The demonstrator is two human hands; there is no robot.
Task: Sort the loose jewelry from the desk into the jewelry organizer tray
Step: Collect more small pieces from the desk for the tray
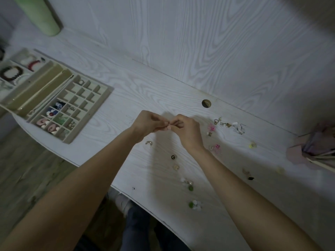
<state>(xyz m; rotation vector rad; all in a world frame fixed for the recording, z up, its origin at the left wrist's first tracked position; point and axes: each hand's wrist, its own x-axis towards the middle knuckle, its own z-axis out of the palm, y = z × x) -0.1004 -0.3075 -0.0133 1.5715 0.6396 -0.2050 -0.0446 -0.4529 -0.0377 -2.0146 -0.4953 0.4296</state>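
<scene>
A: Left to right, quick. Organizer tray (101, 98) sits far left on the desk (163, 84), several small cells bare, some filled.

B: Hands?

A: Left hand (146, 124) and right hand (188, 129) meet fingertip to fingertip mid-desk, both curled, pinching one small pink piece (169, 127) between them. Too small to tell its long axis.

B: Which way to the tray?

A: Well apart, up-left of the pinch. The left hand is on the tray side, so I'd judge it carries.

B: Rest of it?

A: Loose earrings (228, 125) right of the hands; more pieces scattered nearer the desk edge.
</scene>
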